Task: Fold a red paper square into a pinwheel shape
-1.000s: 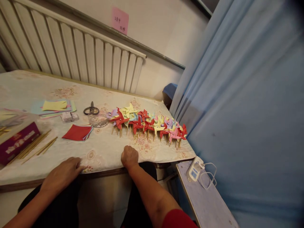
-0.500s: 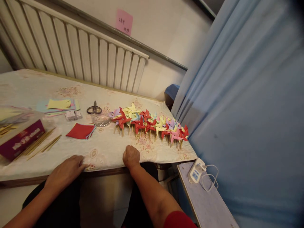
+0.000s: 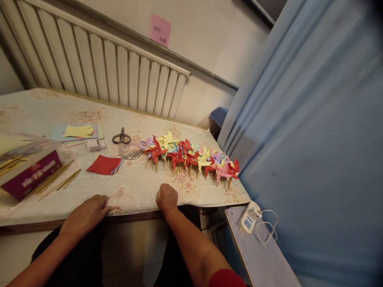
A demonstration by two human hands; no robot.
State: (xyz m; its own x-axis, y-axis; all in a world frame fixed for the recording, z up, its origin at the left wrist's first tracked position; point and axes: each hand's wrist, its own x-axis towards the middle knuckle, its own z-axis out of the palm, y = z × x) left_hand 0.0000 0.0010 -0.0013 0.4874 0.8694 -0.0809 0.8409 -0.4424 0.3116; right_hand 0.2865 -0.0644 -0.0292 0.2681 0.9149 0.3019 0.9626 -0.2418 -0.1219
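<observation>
My left hand [image 3: 87,215] rests at the front edge of the table, its thumb pointing right and apart from the fingers; nothing is in it. Further right, my right hand [image 3: 166,197] lies on the tabletop edge, closed in a fist, with no object showing. Beyond the hands is a stack of cut paper squares [image 3: 104,164], red on top. Paper pinwheels [image 3: 191,159] on thin sticks stand in a cluster behind and right of my right hand. Loose wooden sticks [image 3: 67,181] lie beyond my left hand, beside a purple-fronted box [image 3: 31,175] holding more sticks.
Scissors [image 3: 121,137] lie behind a clear dish [image 3: 131,151] with small shiny pieces. Small white boxes [image 3: 95,145] sit by coloured paper sheets [image 3: 79,131]. A power strip [image 3: 249,217] with a cable rests on a side bench [image 3: 263,255]. A blue curtain [image 3: 314,139] hangs at right.
The whole view has shifted slightly, so everything appears a little further right. Both hands stay at the table edge in the same poses; nothing was picked up or put down.
</observation>
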